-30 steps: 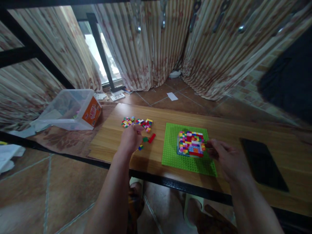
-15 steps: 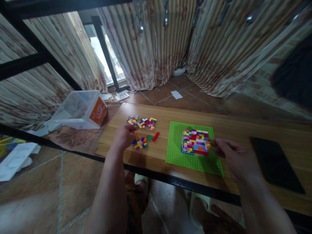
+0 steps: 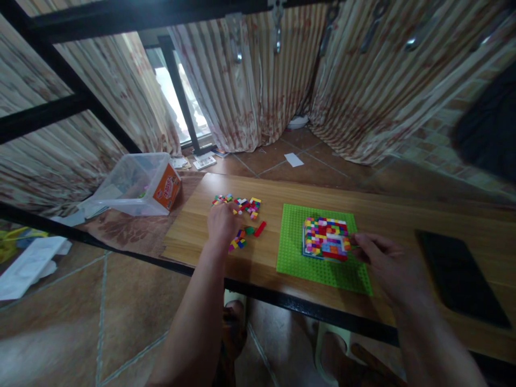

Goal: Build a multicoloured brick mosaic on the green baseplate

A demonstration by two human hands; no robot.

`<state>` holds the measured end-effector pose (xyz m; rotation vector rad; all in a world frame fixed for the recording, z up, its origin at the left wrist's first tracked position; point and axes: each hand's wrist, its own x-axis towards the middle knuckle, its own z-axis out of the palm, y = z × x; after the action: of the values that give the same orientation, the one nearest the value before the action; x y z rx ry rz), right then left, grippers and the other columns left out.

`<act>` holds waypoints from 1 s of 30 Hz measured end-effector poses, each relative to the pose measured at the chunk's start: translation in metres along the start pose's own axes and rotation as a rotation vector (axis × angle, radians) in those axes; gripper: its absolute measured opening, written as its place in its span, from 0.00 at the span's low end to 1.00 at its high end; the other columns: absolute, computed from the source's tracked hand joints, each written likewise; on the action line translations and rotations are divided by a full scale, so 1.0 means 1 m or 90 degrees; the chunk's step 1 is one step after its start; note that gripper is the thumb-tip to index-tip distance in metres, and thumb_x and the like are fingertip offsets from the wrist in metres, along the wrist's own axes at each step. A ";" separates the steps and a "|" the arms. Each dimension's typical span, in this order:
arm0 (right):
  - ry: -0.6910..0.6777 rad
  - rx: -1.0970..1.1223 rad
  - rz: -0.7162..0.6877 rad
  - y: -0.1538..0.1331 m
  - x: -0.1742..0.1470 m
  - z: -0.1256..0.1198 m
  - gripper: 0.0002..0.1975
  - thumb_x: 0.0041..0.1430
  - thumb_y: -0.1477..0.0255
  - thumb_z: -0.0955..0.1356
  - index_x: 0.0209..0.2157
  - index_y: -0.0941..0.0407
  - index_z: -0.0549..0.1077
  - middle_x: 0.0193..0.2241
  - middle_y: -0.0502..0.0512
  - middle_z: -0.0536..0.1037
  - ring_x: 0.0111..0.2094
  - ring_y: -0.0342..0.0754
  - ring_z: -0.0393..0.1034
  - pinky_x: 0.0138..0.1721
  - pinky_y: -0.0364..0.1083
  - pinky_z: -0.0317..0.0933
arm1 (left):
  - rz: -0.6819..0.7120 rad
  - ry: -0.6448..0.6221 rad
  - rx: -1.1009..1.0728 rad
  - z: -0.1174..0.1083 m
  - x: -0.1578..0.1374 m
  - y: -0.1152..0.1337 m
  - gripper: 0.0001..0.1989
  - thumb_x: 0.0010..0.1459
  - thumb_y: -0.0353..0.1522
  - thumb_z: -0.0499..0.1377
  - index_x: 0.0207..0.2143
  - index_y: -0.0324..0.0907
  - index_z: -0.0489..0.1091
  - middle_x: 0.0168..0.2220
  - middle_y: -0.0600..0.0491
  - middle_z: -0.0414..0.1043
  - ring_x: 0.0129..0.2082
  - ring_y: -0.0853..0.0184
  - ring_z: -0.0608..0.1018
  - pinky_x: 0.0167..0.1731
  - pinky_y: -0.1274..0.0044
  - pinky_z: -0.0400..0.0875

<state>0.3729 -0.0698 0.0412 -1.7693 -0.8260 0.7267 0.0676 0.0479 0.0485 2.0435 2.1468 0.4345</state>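
A block of many-coloured toy bricks (image 3: 326, 239) stands on a green baseplate (image 3: 290, 252). My right hand (image 3: 379, 255) is at the block's right side, thumb and fingers pressed together; whatever they may hold is too small to make out. My left hand (image 3: 223, 221) reaches over loose bricks (image 3: 253, 208), its fingers curled in and partly hidden. Nearer me lies a second small heap of bricks (image 3: 238, 241), partly covered by that hand. Beside it are a green brick (image 3: 249, 230) and a long red brick (image 3: 260, 229).
A dark flat tablet-like slab (image 3: 459, 277) lies right of the baseplate on the wooden table (image 3: 266, 269). Beyond the table's left end sits a clear plastic box (image 3: 139, 204) with an orange label. Striped curtains (image 3: 258, 86) hang behind.
My left hand has moved right and slightly away from me, from the left side of the loose bricks to over them. My right hand stays beside the brick block. The view has shifted slightly.
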 end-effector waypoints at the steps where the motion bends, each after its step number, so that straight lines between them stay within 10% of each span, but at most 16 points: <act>1: 0.001 0.002 -0.001 0.000 0.000 0.000 0.18 0.44 0.55 0.73 0.31 0.54 0.82 0.26 0.54 0.81 0.25 0.47 0.73 0.25 0.44 0.65 | 0.006 0.001 0.007 0.001 0.000 0.001 0.13 0.56 0.31 0.57 0.41 0.46 0.79 0.43 0.44 0.78 0.45 0.57 0.78 0.46 0.70 0.72; 21: 0.004 0.066 -0.011 -0.007 -0.002 -0.001 0.17 0.44 0.55 0.74 0.28 0.55 0.80 0.26 0.53 0.81 0.24 0.43 0.70 0.27 0.43 0.65 | 0.043 -0.009 0.048 -0.002 -0.002 0.017 0.09 0.59 0.30 0.54 0.36 0.41 0.74 0.37 0.43 0.77 0.42 0.56 0.78 0.41 0.70 0.70; 30: 0.056 0.114 -0.149 -0.023 -0.012 0.008 0.10 0.51 0.63 0.73 0.30 0.55 0.80 0.24 0.51 0.79 0.24 0.44 0.70 0.29 0.44 0.66 | 0.226 -0.094 -0.505 0.009 -0.031 0.056 0.07 0.59 0.33 0.56 0.34 0.40 0.73 0.31 0.53 0.75 0.31 0.68 0.74 0.33 0.77 0.68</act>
<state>0.3553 -0.0694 0.0618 -1.5042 -0.8633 0.5460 0.1252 0.0202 0.0543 1.8624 1.2119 0.9547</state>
